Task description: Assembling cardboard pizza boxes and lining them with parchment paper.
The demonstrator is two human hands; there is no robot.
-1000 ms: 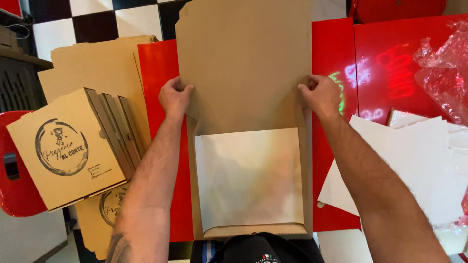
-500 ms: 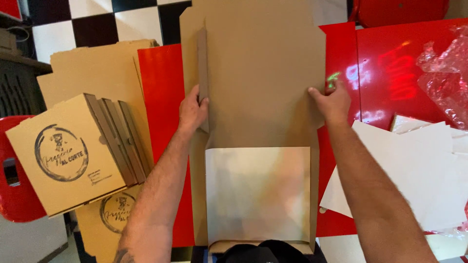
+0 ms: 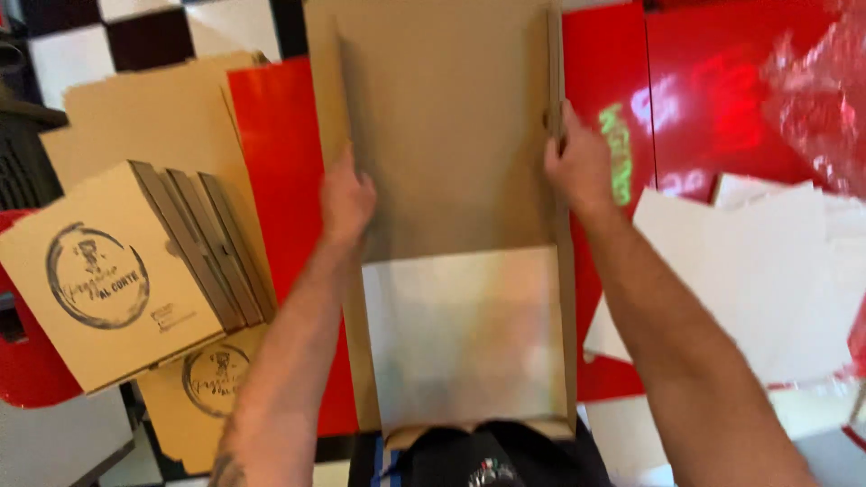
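Hands fold a flat brown cardboard pizza box (image 3: 446,153), white-lined inside, on the red bench (image 3: 280,180): left hand (image 3: 347,200) presses its left flap, right hand (image 3: 577,162) fingers grasp the raised right flap.

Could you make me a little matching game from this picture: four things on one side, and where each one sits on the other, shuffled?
Things:
1. left hand
2. right hand
3. stack of folded boxes
4. white paper sheets

Places:
A. on the red table, to the right of the open box
B. on the open box's left flap
C. to the left of the open box
D. on the open box's right flap

Pairs: 1-B, 2-D, 3-C, 4-A
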